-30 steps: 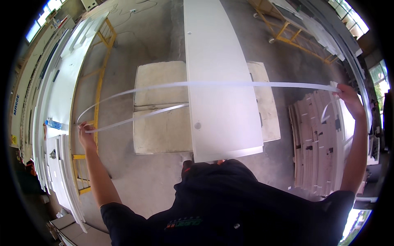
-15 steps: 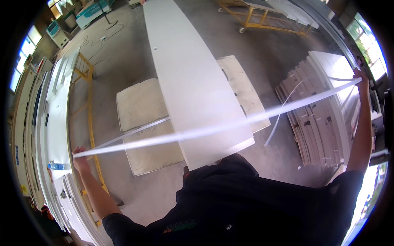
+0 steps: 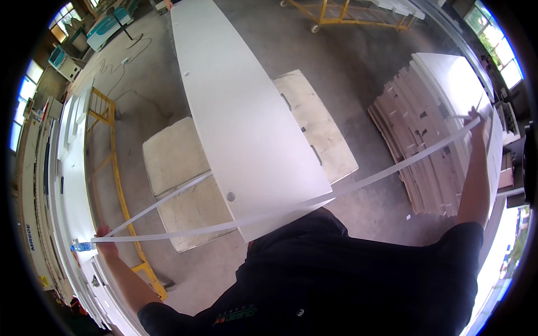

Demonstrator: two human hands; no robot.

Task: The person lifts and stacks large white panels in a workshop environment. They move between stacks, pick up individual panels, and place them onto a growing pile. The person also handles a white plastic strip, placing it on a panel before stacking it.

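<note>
My left hand (image 3: 105, 241), out at the left, is closed on one end of a long, thin white strip (image 3: 416, 159). The strip sags across to my right hand (image 3: 476, 126), raised at the right with its fingers closed round it. A second length of strip (image 3: 162, 206) slants from my left hand to the edge of a long white panel (image 3: 246, 112), where it passes out of sight. The panel lies flat in front of me and has small round holes. Beneath it are cream-coloured slabs (image 3: 175, 154). Another person's hand (image 3: 168, 4) touches its far end.
Stacked boards (image 3: 428, 129) stand at the right. White panels (image 3: 73, 162) rest on a yellow frame (image 3: 119, 179) at the left, with a plastic bottle (image 3: 82, 246) beside my left hand. A yellow wheeled cart (image 3: 358, 19) is at the far right; cables (image 3: 125, 61) lie on the floor.
Both hands have come down, my right also moving inward, and the strip hangs slacker and nearer my body. The loose hanging piece near the right stack no longer shows. The view has shifted.
</note>
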